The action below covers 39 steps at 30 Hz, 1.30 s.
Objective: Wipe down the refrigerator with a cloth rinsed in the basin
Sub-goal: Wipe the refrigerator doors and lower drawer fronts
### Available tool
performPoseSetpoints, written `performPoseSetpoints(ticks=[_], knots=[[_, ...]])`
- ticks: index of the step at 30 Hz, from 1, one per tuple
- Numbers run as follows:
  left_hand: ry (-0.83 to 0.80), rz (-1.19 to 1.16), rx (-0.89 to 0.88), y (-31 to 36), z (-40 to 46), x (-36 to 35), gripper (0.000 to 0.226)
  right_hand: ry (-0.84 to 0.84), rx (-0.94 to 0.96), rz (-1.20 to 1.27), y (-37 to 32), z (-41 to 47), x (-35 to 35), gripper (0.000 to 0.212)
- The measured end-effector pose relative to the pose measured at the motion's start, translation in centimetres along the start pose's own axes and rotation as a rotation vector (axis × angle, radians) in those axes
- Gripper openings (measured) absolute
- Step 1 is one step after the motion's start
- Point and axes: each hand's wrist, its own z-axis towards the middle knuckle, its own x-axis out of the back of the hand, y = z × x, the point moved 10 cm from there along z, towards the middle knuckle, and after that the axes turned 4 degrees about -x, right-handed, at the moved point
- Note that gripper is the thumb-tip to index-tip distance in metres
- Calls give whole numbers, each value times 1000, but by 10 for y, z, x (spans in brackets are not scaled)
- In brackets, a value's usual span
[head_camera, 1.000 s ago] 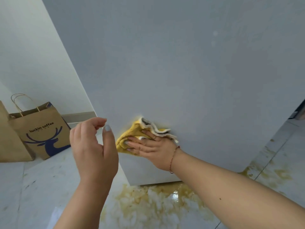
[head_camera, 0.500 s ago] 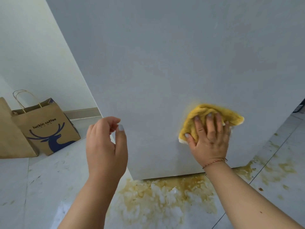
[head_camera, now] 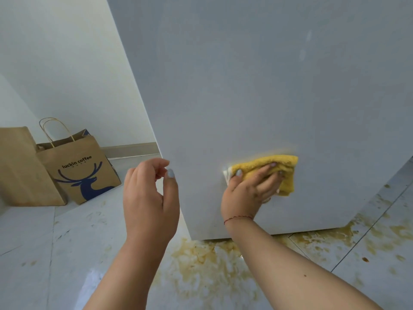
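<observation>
Cloth point(head_camera: 266, 167) flat under my right hand point(head_camera: 248, 193), pressed low on the fridge point(head_camera: 245, 86) side — left hand point(head_camera: 149, 202) loosely curled, empty — wiping underway, upper panel seemingly left, basin unseen.

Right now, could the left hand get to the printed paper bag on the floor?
Probably yes: the left hand holds nothing, and only bare floor lies between it and the printed paper bag.

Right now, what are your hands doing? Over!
Right hand presses yellow cloth flat on the refrigerator. Left hand free, holding nothing. Nothing in the way.
</observation>
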Motion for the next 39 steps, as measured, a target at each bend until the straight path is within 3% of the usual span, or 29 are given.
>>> performPoseSetpoints(ticks=[4,8,10,15,18,25,27,32,35,39], knots=[[58,-31,24,-5,4,14,20,-25,398,-92,-37,-31,-10,66],[62,-20,22,-6,5,16,18,-113,1110,-197,-95,-88,-36,50],[54,-14,4,-4,5,14,16,-162,1313,-234,-104,-101,-48,54],[39,-5,29,2,6,3,18,-420,1772,-505,-50,-127,-83,58],[24,-30,40,10,4,-10,15,-462,1883,-674,1,-112,-89,55],[-49,-55,29,25,-4,-43,22,-73,1735,-535,44,-26,-24,61],[-68,-62,11,31,-6,-52,23,64,1606,-508,52,2,-2,66],[-111,-60,-11,39,-13,-69,22,107,1254,-482,97,76,44,59],[-154,-60,-21,43,-19,-79,23,68,951,-495,131,119,59,59],[-223,-41,-68,50,-26,-93,23,-22,305,-314,182,168,78,69]])
